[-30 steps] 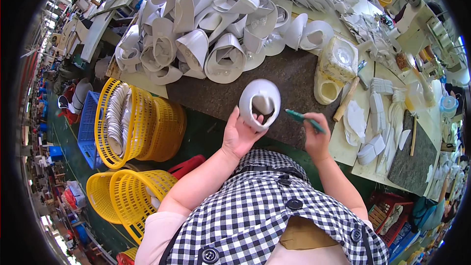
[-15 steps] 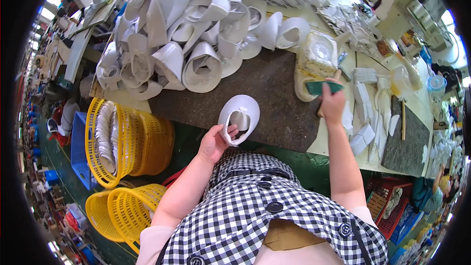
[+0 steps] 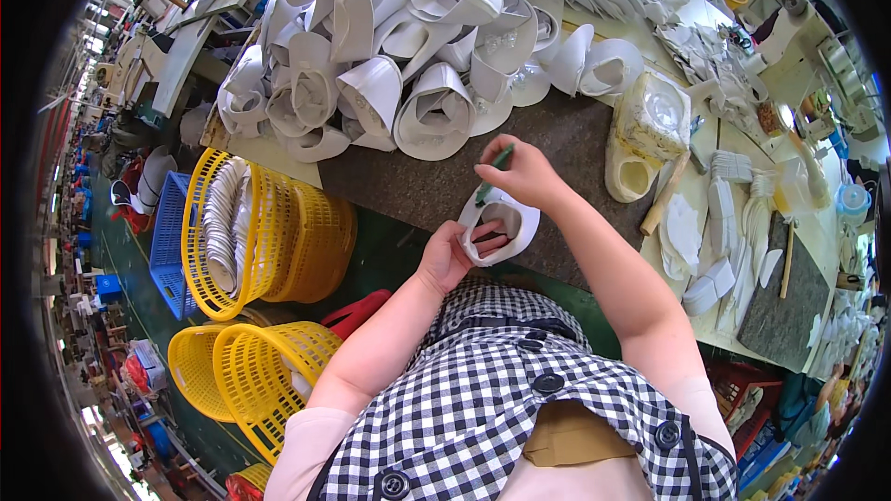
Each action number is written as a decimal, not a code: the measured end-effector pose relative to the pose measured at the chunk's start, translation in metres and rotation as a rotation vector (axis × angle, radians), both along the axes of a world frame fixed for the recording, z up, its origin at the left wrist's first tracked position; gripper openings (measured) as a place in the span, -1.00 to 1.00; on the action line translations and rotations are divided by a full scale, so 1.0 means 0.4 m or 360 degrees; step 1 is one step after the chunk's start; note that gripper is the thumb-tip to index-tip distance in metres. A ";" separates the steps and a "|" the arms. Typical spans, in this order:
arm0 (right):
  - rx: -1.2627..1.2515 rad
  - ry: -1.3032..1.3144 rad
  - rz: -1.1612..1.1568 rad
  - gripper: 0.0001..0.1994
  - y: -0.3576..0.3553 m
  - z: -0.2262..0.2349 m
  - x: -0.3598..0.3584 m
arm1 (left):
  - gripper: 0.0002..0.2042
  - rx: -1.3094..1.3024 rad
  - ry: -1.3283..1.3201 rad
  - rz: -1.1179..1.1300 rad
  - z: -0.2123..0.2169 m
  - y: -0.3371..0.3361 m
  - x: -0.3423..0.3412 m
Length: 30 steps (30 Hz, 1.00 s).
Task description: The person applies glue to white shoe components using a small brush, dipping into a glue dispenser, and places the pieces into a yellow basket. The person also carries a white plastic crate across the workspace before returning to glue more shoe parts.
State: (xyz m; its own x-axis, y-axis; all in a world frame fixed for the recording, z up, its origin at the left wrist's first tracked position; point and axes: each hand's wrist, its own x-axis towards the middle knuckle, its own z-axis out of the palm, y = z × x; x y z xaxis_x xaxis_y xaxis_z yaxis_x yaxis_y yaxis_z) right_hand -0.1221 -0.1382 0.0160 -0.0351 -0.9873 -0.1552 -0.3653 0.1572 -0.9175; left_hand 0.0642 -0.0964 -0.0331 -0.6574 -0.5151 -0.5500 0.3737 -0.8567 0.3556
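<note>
Green tool (image 3: 502, 159) moved to white piece (image 3: 527, 224), pinched in right grip (image 3: 524, 173); piece pinched in left grip (image 3: 449, 254); rim coating likely, steadiness needed.

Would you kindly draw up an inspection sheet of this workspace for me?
Surface: a dark mat lies on a pale tabletop.
Job's things: a curved white piece with an opening; a slim green tool.
Clutter: a heap of white parts beyond the mat; a stained off-white container and a wooden handle on the right.
Left hand: holds the white piece, fingers in its opening.
Right hand: grips the green tool, tip at the piece's upper edge; contact unclear.
Cables: none clearly distinguishable.
Surroundings: yellow baskets and a blue basket on the left.
</note>
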 end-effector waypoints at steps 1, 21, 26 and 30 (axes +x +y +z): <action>-0.0014 0.0009 0.0000 -0.76 -0.019 -0.025 -0.001 | -0.46 -0.0003 0.0025 0.0023 -0.006 -0.001 -0.002; -0.0275 -0.0354 -0.0991 -0.85 0.209 -0.176 -0.070 | -0.52 0.0154 -0.0088 0.0185 0.018 0.012 -0.024; 0.0072 -0.1370 -0.1683 -0.84 0.349 -0.110 0.008 | -0.76 0.0286 0.0047 0.0312 0.052 0.026 -0.048; -0.0176 -0.1552 -0.1594 -0.83 0.372 -0.043 0.010 | -0.75 0.0362 0.0251 0.0440 0.030 0.029 -0.045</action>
